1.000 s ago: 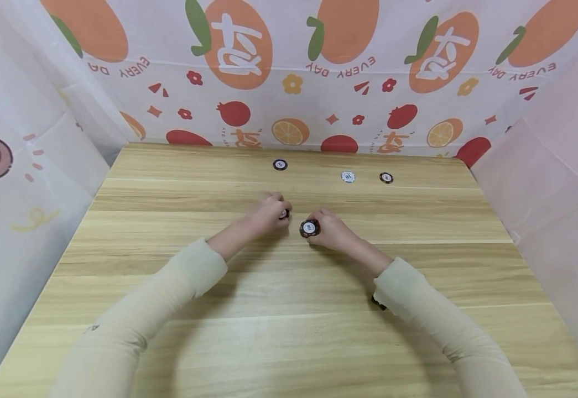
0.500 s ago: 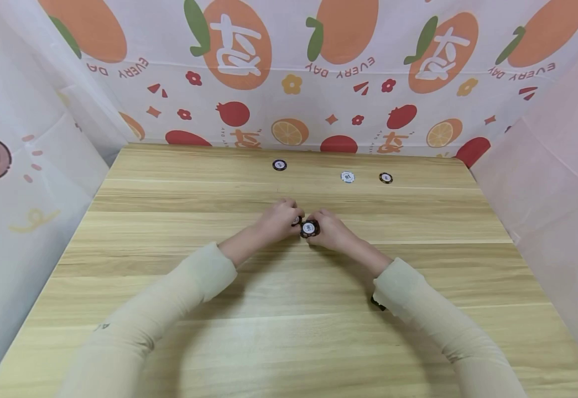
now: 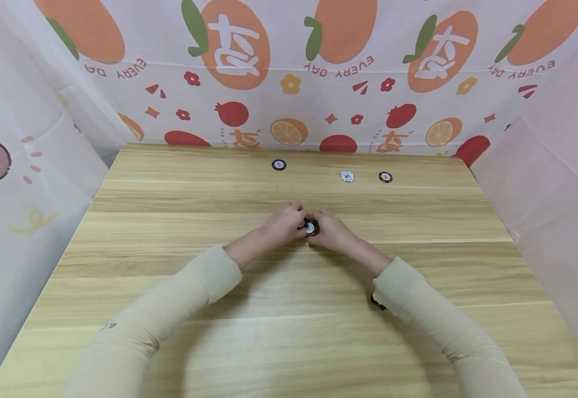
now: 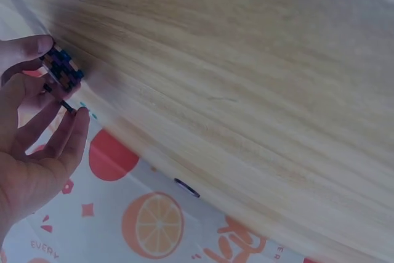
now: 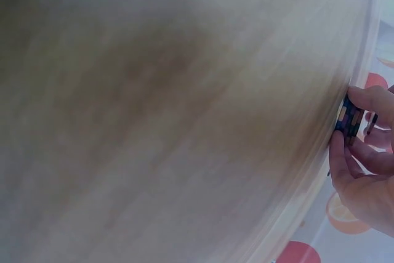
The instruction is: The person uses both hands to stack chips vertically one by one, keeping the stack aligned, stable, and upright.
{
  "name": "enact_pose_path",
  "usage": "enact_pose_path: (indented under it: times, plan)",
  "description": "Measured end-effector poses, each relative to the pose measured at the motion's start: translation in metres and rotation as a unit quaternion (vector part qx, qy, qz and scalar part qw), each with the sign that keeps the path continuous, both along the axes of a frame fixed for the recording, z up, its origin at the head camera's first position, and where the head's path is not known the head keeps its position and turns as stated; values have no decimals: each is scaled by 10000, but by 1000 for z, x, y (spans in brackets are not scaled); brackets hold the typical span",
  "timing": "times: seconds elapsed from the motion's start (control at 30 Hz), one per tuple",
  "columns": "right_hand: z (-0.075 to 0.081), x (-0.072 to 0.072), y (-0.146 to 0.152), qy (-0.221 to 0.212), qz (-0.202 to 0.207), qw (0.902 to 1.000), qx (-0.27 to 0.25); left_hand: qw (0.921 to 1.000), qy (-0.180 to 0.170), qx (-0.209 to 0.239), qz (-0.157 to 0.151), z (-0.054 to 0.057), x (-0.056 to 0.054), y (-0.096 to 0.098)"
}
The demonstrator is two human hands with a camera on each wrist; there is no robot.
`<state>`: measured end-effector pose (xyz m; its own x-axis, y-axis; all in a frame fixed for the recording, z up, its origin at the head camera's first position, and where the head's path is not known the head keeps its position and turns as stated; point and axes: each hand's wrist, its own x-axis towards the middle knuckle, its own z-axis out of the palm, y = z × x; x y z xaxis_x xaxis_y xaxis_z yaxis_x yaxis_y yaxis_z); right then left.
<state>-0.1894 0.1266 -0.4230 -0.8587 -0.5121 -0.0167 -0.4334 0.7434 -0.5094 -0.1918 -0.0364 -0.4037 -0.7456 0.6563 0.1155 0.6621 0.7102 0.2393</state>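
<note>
Near the middle of the wooden table (image 3: 269, 287), my left hand (image 3: 285, 224) pinches a dark poker chip (image 4: 67, 108) by its edge. My right hand (image 3: 333, 230) grips a short stack of dark poker chips (image 3: 311, 228), whose top one has a white centre. Thumb and fingers hold the stack from opposite sides in the right wrist view, where the stack (image 5: 349, 116) shows coloured edge blocks. The left hand's chip is right over the stack, close to its top face; whether they touch I cannot tell. Fingers hide part of both.
Along the far side lie a dark blue chip (image 3: 279, 165), a white chip (image 3: 347, 176) and a black-and-yellow chip (image 3: 385, 177). A black object (image 3: 378, 302) is partly hidden by the right sleeve. A fruit-print curtain (image 3: 289, 99) hangs behind the table's far edge.
My left hand has moved right with its poker chip, up to the stack. My right hand has stayed in place, still gripping the stack.
</note>
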Motion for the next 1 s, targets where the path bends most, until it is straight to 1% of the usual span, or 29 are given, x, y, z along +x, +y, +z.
enact_pose_path:
  times: [0.17, 0.33, 0.53, 0.57, 0.77, 0.8, 1.0]
  plan:
    - [0, 0, 0, -36, 16, 10000, 49, 10000, 38, -63, -40, 0, 1, 3]
    - [-1, -1, 1, -159, -54, 9998, 101, 9999, 107, -85, -90, -2, 2, 5]
    - [-2, -2, 3, -183, -40, 9996, -211, 9999, 96, -20, -78, -3, 3, 8]
    - [-10, -6, 5, -77, 37, 9995, -318, 9999, 94, -13, -68, -3, 3, 9]
    - [-12, -6, 7, -150, 24, 9992, -365, 10000, 44, 15, -2, -3, 6, 12]
    - [-4, -2, 4, -243, -50, 9993, -283, 10000, 35, 25, 17, -3, 6, 13]
    - [-1, 0, 2, -219, -79, 9997, -82, 9998, 107, 135, 92, -5, 8, 15]
